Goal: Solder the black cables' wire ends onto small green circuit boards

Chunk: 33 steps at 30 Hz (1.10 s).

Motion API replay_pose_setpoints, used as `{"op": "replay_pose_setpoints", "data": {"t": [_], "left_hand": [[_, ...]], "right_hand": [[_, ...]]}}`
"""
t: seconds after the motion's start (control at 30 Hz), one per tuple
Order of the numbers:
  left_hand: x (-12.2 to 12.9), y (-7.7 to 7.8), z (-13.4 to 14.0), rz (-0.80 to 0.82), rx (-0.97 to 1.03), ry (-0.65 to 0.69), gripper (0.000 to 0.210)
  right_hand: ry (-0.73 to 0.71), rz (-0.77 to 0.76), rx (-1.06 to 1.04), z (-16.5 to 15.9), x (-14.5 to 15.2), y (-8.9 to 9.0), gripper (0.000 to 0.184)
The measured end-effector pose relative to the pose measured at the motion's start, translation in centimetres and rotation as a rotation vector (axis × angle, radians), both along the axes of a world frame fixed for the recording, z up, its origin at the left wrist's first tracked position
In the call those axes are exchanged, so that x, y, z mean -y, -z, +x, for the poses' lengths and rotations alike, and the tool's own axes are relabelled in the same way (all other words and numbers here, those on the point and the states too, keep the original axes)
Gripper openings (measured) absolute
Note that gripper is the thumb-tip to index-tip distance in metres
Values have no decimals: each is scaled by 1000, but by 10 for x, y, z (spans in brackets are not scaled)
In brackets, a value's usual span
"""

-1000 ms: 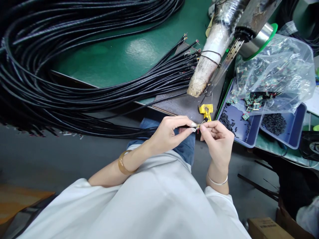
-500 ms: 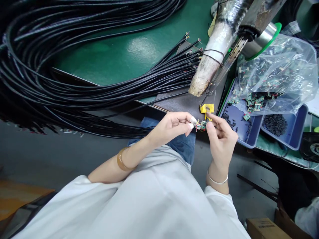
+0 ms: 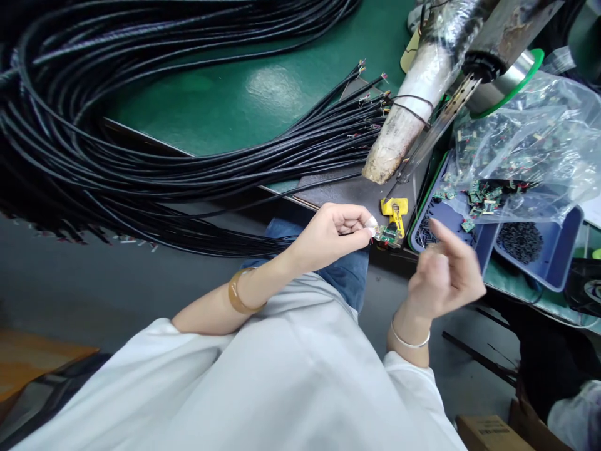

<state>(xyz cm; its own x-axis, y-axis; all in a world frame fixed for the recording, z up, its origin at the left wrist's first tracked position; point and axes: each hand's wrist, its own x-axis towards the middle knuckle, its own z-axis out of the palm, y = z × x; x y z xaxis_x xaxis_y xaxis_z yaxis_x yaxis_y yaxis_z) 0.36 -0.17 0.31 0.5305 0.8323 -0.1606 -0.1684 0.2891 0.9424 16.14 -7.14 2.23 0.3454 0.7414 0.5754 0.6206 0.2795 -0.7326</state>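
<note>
My left hand (image 3: 335, 235) is closed in a pinch, with white coverings on its fingertips, on the end of a black cable whose fine coloured wires (image 3: 376, 232) barely show. Against those wires lies a small green circuit board (image 3: 389, 235), at a yellow holder (image 3: 395, 208) on the bench edge. Whether the wires are joined to the board, I cannot tell. My right hand (image 3: 446, 275) is off the board, slightly blurred, before the blue tray (image 3: 481, 250). Its index finger points out, apart from the thumb, the others are curled, and nothing shows in it.
Thick bundles of black cables (image 3: 211, 156) cover the left and middle of the green bench. Over the holder hang a soldering iron (image 3: 434, 134) and a whitish duct (image 3: 399, 134). Blue trays at right hold circuit boards (image 3: 481, 197) and small black pieces (image 3: 519, 241), under a plastic bag (image 3: 554, 138).
My right hand has left the circuit board and moved right and down toward the tray's front edge. The left hand keeps its pinch and has shifted slightly right.
</note>
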Motion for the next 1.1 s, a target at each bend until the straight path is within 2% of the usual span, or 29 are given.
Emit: {"op": "replay_pose_setpoints", "data": {"t": [0.07,0.13,0.27,0.4,0.77,1.1], "left_hand": [[-3,0,1,9,-16,-24,8],[-5,-1,3,13,-25,-40,8],[-10,1,5,34,-21,-77,9],[-12,4,8,77,-35,-117,11],[-20,-2,16,112,-66,-263,7],[-19,-8,15,111,-27,-294,5]], "right_hand": [[8,58,-164,-1,2,-3,24],[14,9,-196,-2,4,-5,26],[31,-149,57,-2,5,0,14],[-81,-193,258,-4,-4,7,9],[-126,-123,290,-6,-25,3,13],[-151,-47,315,-4,-28,1,16]]}}
